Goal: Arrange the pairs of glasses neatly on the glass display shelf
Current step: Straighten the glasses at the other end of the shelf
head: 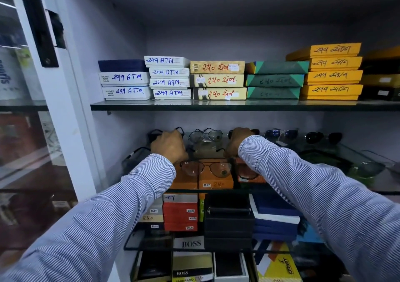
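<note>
We reach both curled hands, left hand (167,144) at nine o'clock and right hand (237,140) at three o'clock of the glasses (205,135) on the shelf (357,186), grips hidden, seemingly spacing the back row; next, straighten neighbours.

Left hand (168,144): raised, back of hand to camera, fingers curled forward and down (tips hidden). Right hand (237,140): same height, well apart from the left, likewise curled, knuckles uppermost. Both arms: extended forward and upward, converging slightly, in striped long sleeves (121,212) reaching the wrists. Grasp of either hand: cannot be told.
</note>
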Motion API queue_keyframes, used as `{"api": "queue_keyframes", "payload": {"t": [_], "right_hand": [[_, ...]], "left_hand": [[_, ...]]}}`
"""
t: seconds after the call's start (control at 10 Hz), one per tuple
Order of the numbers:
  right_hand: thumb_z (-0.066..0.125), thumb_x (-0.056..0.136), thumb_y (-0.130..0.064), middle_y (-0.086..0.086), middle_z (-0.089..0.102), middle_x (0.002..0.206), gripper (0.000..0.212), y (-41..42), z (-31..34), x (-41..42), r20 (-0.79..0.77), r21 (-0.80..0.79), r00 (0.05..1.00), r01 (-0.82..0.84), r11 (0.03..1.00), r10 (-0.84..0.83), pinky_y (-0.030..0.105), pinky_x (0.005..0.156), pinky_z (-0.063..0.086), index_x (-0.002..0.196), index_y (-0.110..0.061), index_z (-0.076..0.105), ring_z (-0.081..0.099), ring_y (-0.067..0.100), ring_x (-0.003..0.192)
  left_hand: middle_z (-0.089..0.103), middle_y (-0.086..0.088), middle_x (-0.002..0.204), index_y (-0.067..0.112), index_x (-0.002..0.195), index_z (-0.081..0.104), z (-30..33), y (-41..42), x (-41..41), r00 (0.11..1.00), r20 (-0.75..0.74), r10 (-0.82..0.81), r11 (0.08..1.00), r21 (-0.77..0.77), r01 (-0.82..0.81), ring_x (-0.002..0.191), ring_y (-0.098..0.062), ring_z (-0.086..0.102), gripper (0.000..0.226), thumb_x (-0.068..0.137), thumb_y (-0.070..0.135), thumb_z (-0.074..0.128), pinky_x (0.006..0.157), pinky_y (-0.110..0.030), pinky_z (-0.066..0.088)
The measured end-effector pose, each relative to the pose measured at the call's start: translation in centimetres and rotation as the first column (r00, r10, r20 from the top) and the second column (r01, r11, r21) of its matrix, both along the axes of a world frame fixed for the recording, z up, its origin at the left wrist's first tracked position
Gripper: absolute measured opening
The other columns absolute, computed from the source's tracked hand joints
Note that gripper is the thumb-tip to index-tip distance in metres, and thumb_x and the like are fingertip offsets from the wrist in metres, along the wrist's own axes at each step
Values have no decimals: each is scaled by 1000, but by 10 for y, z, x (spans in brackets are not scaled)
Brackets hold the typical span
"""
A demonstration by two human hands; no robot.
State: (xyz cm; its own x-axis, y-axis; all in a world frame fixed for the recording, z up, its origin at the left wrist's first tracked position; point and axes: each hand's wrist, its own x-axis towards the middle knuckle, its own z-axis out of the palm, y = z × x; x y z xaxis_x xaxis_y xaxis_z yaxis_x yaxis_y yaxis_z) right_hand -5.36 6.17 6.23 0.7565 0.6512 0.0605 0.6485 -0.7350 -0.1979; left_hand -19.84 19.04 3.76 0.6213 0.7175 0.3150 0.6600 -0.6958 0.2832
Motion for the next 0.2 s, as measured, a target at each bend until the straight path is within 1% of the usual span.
{"api": "queue_keyframes", "payload": {"t": [0.1,0.2], "right_hand": [[72,79,-33,9,67,106,47,5,-3,5,12,-17,1000,-19,1000,19,33,76,54,118,-9,63,65,26,91],[73,78,-33,10,68,107,47,6,-2,7,0,-30,1000,-20,999,20,33,77,55,117,-9,62,65,26,93]], "left_hand": [[67,-17,120,7,117,67,-2,-1,3,999,-37,7,1000,13,-7,110,-36,67,37,83,21,73,94,-48,58],[68,-17,119,7,116,69,-2,-2,4,1000,-25,3,1000,8,-3,109,-37,67,36,83,22,73,94,-48,58]]}}
